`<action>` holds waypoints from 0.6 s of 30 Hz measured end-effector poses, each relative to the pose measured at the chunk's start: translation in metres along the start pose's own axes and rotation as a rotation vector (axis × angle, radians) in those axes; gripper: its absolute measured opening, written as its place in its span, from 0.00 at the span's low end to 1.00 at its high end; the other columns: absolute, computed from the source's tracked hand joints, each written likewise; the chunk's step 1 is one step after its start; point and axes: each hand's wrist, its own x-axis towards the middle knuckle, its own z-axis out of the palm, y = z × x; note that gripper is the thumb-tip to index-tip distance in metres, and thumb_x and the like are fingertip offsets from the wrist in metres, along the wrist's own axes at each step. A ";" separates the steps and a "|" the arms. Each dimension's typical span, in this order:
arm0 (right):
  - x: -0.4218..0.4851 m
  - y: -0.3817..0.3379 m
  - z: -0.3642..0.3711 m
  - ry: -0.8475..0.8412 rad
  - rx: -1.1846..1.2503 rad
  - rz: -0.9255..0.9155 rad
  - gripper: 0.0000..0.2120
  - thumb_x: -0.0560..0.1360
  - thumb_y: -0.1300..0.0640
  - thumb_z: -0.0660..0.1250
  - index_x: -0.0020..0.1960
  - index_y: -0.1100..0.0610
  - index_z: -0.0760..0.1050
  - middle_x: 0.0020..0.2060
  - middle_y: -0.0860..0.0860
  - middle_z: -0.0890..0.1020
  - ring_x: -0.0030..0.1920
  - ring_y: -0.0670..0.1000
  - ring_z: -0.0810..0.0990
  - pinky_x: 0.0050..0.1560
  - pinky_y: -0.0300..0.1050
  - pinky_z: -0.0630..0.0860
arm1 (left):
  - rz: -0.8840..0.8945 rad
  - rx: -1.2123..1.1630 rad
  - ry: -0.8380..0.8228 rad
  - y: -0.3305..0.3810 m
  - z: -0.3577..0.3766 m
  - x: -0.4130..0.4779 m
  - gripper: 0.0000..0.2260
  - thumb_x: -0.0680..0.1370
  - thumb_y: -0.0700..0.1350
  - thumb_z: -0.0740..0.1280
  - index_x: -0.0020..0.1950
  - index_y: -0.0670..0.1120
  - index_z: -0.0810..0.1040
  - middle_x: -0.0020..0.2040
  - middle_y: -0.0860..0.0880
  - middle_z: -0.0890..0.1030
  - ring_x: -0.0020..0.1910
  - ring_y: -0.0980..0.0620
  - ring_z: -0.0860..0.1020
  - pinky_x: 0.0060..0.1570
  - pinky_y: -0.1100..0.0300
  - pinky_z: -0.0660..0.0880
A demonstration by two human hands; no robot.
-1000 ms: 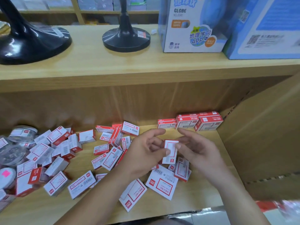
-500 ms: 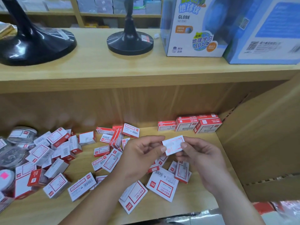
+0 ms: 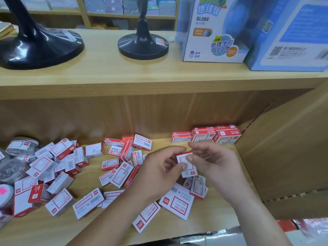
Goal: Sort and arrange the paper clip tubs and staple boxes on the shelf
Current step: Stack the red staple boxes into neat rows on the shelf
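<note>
Both forearms come in from the bottom edge and meet over the right half of the lower shelf (image 3: 218, 215). Under the wrists 2 large flat boxes (image 3: 176, 204) lie face up on the wood.

The left hand (image 3: 158, 169) is turned palm inward, fingers curled, with its thumb lying across the front of a small staple box (image 3: 186, 161). The right hand (image 3: 220, 162) faces it, index finger arched over the top and thumb on the box's upper face. Each hand pinches the staple box, so both grips are clamped on it, and it is held just above the shelf, clear of the pile.

Half a second earlier the box lay lengthwise and tilted between the fingertips; now it stands on end, red edge up, and the hands are closer together.

Left of the hands, loose staple boxes (image 3: 58, 167) lie scattered at all angles. At the far left edge are the paper clip tubs (image 3: 21, 145), round and clear. In the back right corner a row of staple boxes (image 3: 207, 135) stands squared against the wall.

On the upper shelf sit 2 black stands (image 3: 142, 45) and a globe box (image 3: 211, 31).
</note>
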 end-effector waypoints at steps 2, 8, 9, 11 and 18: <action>0.004 0.001 0.000 0.030 -0.009 0.009 0.13 0.69 0.60 0.79 0.52 0.49 0.85 0.43 0.49 0.86 0.44 0.53 0.83 0.47 0.50 0.82 | -0.019 -0.062 -0.008 0.005 -0.001 0.002 0.12 0.78 0.43 0.73 0.57 0.57 0.82 0.45 0.55 0.85 0.44 0.53 0.84 0.47 0.53 0.83; 0.006 0.011 -0.010 -0.128 -0.006 0.135 0.06 0.74 0.58 0.75 0.51 0.53 0.84 0.44 0.49 0.87 0.45 0.50 0.86 0.46 0.48 0.83 | -0.088 -0.281 -0.019 0.006 -0.007 0.008 0.05 0.80 0.41 0.71 0.55 0.48 0.80 0.49 0.53 0.87 0.50 0.53 0.86 0.52 0.55 0.83; 0.009 0.014 -0.009 -0.106 0.008 0.140 0.06 0.74 0.59 0.75 0.50 0.54 0.84 0.43 0.50 0.87 0.44 0.51 0.86 0.45 0.48 0.83 | -0.092 -0.265 -0.017 0.003 -0.007 0.010 0.05 0.80 0.42 0.71 0.54 0.48 0.81 0.49 0.54 0.87 0.50 0.54 0.85 0.50 0.57 0.82; 0.019 0.021 -0.006 -0.019 0.022 0.149 0.07 0.72 0.62 0.77 0.49 0.56 0.84 0.42 0.52 0.87 0.43 0.54 0.86 0.44 0.48 0.83 | -0.068 -0.115 0.021 -0.007 -0.008 0.018 0.04 0.79 0.44 0.72 0.52 0.52 0.82 0.46 0.57 0.86 0.47 0.57 0.84 0.47 0.62 0.81; 0.061 0.062 0.008 0.025 -0.105 0.080 0.08 0.70 0.65 0.78 0.46 0.55 0.84 0.38 0.49 0.87 0.40 0.49 0.85 0.44 0.40 0.80 | 0.010 0.429 0.070 -0.038 -0.014 0.063 0.05 0.78 0.50 0.71 0.53 0.54 0.83 0.39 0.57 0.83 0.38 0.59 0.80 0.41 0.58 0.79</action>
